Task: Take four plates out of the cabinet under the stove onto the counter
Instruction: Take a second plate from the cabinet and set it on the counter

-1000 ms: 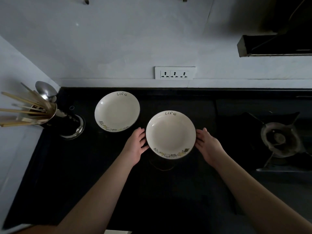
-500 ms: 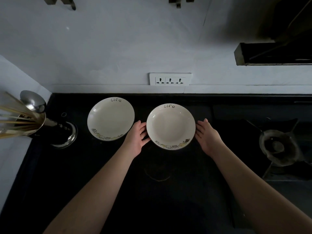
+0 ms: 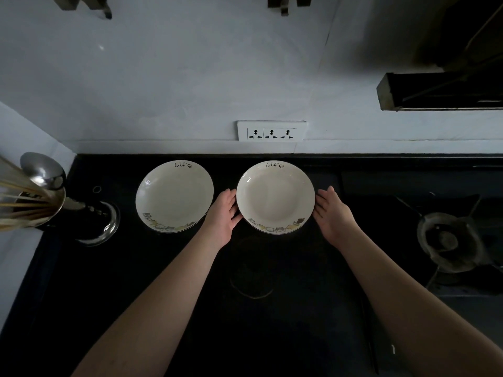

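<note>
I am steadying the second plate (image 3: 275, 196) on the bench (image 3: 272, 308) beside the first plate (image 3: 174, 195), my left hand (image 3: 223, 213) and right hand (image 3: 332, 213) flat-fingered against its rim, squaring the row.

My kitchen is dim. Soft, cool light falls on the wall (image 3: 168, 77) toward 12 o'clock, while the black surface (image 3: 168, 281) swallows nearly all detail. Small glints sit on the plate (image 3: 275, 197) rims and the spoon (image 3: 43, 171) at 9 o'clock. The wide lens bends the edges; the chopsticks (image 3: 16, 197) at 9 o'clock look blurred. The corner at 2 o'clock is almost black.
</note>
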### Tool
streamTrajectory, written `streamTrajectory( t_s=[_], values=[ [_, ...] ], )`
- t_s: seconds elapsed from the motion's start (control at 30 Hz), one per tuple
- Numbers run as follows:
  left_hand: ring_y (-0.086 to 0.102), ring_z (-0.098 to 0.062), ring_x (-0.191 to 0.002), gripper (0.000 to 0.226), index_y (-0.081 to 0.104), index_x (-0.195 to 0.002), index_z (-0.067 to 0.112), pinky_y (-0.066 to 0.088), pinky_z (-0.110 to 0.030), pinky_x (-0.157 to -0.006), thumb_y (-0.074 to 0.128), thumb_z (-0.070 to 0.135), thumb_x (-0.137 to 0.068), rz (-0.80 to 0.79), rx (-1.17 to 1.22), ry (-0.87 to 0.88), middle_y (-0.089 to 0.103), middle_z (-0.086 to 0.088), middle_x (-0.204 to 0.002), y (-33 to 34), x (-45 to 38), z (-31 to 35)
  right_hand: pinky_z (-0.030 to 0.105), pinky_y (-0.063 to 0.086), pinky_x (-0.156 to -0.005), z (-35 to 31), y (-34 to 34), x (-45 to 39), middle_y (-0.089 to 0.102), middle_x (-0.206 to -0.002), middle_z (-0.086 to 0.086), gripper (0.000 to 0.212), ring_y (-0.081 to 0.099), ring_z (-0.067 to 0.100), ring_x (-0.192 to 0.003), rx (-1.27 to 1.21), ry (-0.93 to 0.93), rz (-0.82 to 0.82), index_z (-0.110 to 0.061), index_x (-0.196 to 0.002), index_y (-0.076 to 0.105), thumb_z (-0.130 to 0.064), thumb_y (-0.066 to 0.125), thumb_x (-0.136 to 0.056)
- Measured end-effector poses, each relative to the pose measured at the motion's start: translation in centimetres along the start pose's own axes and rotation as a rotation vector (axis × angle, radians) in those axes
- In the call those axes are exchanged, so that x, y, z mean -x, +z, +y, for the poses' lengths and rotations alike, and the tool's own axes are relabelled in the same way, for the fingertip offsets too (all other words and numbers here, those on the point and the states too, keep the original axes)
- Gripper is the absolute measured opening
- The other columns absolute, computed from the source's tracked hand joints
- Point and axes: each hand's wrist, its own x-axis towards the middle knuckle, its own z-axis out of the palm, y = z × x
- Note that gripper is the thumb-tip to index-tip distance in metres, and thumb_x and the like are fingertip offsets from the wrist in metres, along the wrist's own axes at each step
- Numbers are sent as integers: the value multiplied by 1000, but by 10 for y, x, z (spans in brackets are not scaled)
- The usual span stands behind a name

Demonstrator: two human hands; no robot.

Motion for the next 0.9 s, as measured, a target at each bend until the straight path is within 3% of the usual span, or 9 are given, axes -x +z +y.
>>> streamTrajectory(
  t_s=[0.27, 0.37, 0.47, 0.63, 0.73, 0.8, 0.9],
  values=[
    [37, -19, -143, 53, 35, -152, 18, 41, -41, -105, 36, 40, -104, -9, 23, -6, 39, -1, -157, -2, 1, 0, 40, 29, -116, 0, -2, -4, 40, -152, 8, 55, 38, 23, -139, 72, -2, -13, -12, -149, 34, -42, 36, -103],
    [38, -20, -142, 53, 35, -152, 17, 41, -43, -106, 40, 37, -103, 11, -2, 24, 39, -1, -156, -4, 9, -4, 43, 26, -117, 3, -9, 0, 38, -153, 12, 56, 35, 26, -140, 223, -64, -24, -9, -147, 36, -42, 38, -102],
    [46, -18, -136, 49, 40, -149, 18, 43, -40, -102, 42, 35, -103, 0, -77, 52, 47, -1, -151, -12, 24, -7, 51, 27, -115, 7, -14, 12, 41, -151, 6, 54, 37, 26, -138, 402, -99, 7, -19, -147, 37, -45, 39, -100],
    [49, -16, -132, 44, 43, -147, 23, 42, -38, -108, 42, 33, -104, 43, -511, 82, 50, -1, -148, -30, 63, -14, 48, 33, -112, 17, -24, 40, 50, -142, 1, 46, 44, 21, -131, 622, -167, -16, -26, -143, 43, -44, 37, -100],
    [46, -14, -133, 45, 41, -147, 32, 36, -34, -106, 41, 42, -103, 88, -799, 105, 48, 7, -147, -52, 95, -31, 37, 34, -108, 28, -28, 65, 51, -141, -1, 46, 46, 19, -130, 783, -210, -31, -28, -142, 44, -47, 34, -101],
    [44, -11, -134, 46, 41, -147, 31, 35, -31, -105, 43, 41, -103, 86, -925, 144, 47, 8, -149, -68, 116, -44, 29, 32, -100, 38, -30, 83, 50, -143, -3, 47, 45, 17, -131, 918, -265, -66, -29, -143, 43, -47, 34, -101],
    [39, -10, -139, 50, 37, -150, 28, 35, -34, -112, 46, 40, -102, 96, -1153, 199, 42, 7, -153, -91, 143, -60, 29, 31, -102, 56, -36, 104, 46, -147, -3, 50, 42, 16, -134, 1083, -314, -138, -28, -146, 39, -49, 35, -100]
  ],
)
